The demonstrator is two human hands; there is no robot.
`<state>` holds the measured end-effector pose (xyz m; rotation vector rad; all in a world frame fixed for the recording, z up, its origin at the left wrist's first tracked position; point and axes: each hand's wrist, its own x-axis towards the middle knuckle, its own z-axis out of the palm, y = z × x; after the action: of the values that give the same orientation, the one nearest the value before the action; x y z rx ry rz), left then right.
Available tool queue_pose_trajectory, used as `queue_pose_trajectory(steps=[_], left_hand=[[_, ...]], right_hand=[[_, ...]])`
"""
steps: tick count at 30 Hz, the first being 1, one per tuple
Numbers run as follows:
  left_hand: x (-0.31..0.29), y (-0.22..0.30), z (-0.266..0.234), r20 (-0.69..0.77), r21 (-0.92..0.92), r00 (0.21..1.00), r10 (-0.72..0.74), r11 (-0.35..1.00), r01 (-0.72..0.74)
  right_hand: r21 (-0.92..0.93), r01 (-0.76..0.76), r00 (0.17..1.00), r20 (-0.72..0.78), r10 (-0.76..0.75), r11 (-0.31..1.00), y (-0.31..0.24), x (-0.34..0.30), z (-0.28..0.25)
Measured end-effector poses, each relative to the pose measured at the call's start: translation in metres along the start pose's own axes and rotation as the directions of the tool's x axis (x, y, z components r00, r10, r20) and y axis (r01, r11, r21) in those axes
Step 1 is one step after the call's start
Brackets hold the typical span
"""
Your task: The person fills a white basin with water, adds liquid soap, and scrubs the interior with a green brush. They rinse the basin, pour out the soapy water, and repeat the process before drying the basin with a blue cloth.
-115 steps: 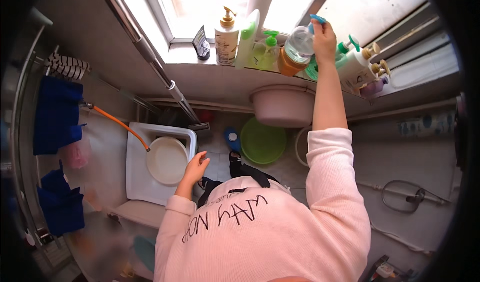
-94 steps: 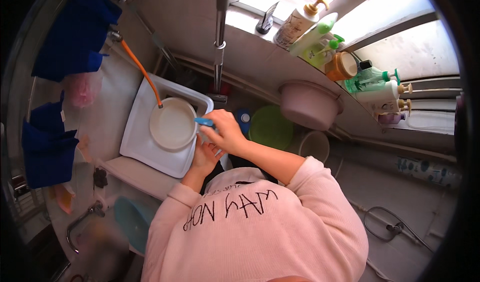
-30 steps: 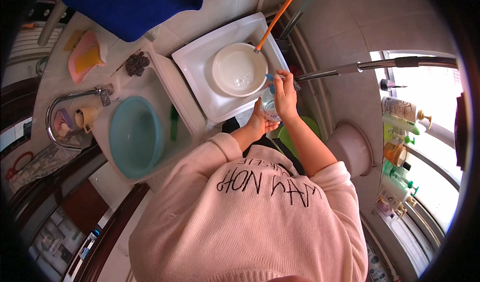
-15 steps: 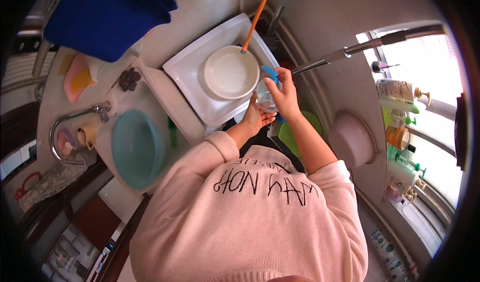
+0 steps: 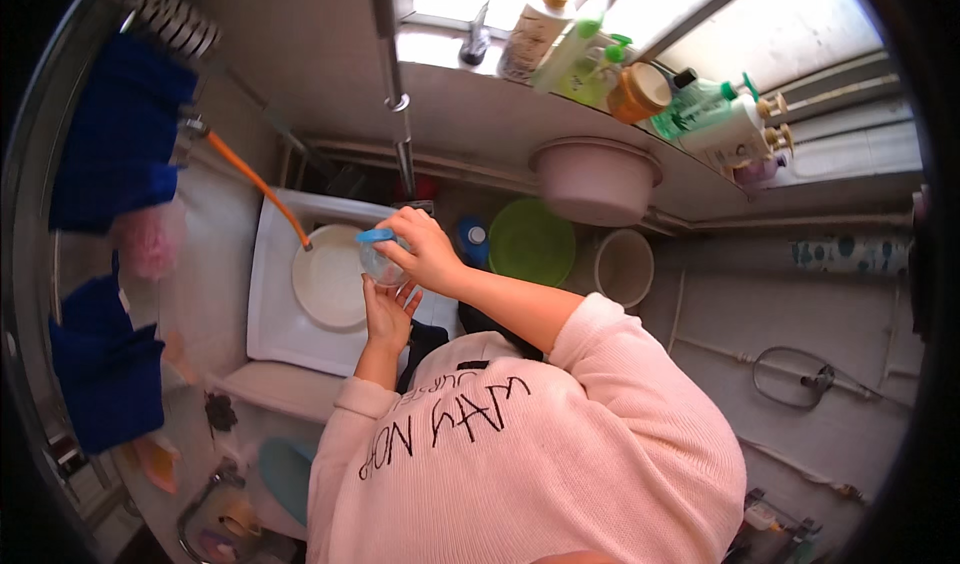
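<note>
1. Far left of frame: blue cloth (image 5: 120, 144) is hanging along the wall, probably for drying.
2. Left of centre: orange hose (image 5: 250, 176) is ending at white basin (image 5: 318, 289), likely for filling; basin is sitting inside white tub (image 5: 272, 329), maybe for catching spills.
3. Centre-left: clear container (image 5: 378, 263) is overlapping basin's right edge in view; contact unclear. Left hand (image 5: 387, 316) is half-curling around its lower end, apparently bearing weight.
4. Beside it: right hand (image 5: 425, 250) is closing bent fingers around the upper end near blue top (image 5: 376, 236), seemingly steadying it.
5. Centre: green basin (image 5: 532, 244) is lying low, out of the way.
6. Upper right: bottles (image 5: 535, 42) are lining windowsill (image 5: 440, 52), presumably for easy reach.
</note>
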<state>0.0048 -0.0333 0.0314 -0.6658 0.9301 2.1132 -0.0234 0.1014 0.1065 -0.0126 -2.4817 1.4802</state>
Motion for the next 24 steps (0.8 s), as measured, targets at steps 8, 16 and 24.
queue_pose_trajectory(steps=[8,16,24], left_hand=[[0.025,-0.014,0.106,0.245,0.291,0.965,-0.098,0.956,0.023],[0.032,-0.040,0.218,0.345,0.509,0.918,-0.198,0.861,-0.005],[0.044,-0.062,0.246,0.283,0.585,0.928,-0.242,0.810,0.033]], right_hand=[[-0.061,0.032,0.952,-0.302,-0.049,0.998,0.006,-0.003,-0.128],[-0.037,0.072,0.786,-0.614,-0.079,0.997,0.012,0.012,-0.263],[-0.312,0.008,0.556,-0.788,-0.264,0.950,0.022,0.057,-0.381]])
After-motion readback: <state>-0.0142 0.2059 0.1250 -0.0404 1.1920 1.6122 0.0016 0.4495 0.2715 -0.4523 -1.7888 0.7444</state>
